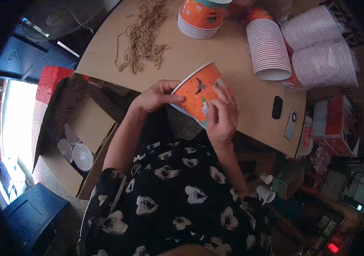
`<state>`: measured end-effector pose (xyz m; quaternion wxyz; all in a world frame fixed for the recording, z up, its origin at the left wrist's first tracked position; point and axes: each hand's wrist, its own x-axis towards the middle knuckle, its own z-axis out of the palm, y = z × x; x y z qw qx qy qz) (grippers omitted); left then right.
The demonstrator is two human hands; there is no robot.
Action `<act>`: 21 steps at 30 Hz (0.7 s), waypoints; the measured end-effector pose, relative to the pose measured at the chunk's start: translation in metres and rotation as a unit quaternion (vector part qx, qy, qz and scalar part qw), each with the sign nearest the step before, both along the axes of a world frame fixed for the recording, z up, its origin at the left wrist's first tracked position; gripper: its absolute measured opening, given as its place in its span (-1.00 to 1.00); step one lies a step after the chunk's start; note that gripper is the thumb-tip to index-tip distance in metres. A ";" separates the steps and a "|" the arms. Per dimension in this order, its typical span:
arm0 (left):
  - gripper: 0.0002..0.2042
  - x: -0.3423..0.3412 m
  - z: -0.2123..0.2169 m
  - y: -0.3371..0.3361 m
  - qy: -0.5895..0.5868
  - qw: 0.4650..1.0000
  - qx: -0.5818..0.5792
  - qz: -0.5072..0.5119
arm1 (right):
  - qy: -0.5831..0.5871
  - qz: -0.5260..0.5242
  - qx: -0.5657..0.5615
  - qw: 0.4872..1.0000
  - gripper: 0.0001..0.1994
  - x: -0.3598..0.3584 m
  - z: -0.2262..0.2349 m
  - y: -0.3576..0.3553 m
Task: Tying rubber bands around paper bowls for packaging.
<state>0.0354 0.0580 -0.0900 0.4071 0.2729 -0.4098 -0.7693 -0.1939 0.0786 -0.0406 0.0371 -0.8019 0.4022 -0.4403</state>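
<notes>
Cup [202, 93] tilted at worktop's [254, 117] near edge, white rim slanting down to left hand [158, 97], which pinches it, thumb on outer wall. Right hand [223, 115] opposite, half-curled, fingertips at cup's right side; whether gripping, cannot tell.

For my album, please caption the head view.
Left hand holds an orange bat-print cup, right hand touching it, near stacked cups on a table.

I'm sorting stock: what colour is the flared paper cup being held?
Mostly orange with dark dots; the flared paper cup shows best in the head view.
</notes>
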 end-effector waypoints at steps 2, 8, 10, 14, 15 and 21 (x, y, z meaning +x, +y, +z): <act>-0.64 0.001 0.001 0.001 0.012 1.000 -0.006 -0.009 | 0.015 -0.005 -0.003 1.000 -0.87 0.004 -0.002 0.003; -0.63 -0.006 0.018 -0.002 0.056 0.998 0.008 0.024 | 0.049 -0.007 -0.001 0.999 -0.86 0.009 -0.010 0.012; -0.61 -0.001 0.016 -0.005 0.012 1.000 0.007 0.028 | 0.052 -0.005 -0.002 0.999 -0.85 0.009 -0.010 0.012; -0.61 0.000 0.014 -0.003 0.018 0.999 0.010 0.035 | 0.048 -0.003 0.000 0.999 -0.85 0.009 -0.011 0.012; -0.63 0.000 0.015 -0.003 0.014 0.999 0.010 0.044 | 0.047 -0.005 -0.001 0.999 -0.86 0.009 -0.013 0.012; -0.66 -0.002 0.022 -0.005 -0.002 0.999 0.008 0.037 | 0.060 0.001 0.026 0.998 -0.86 0.009 -0.006 0.006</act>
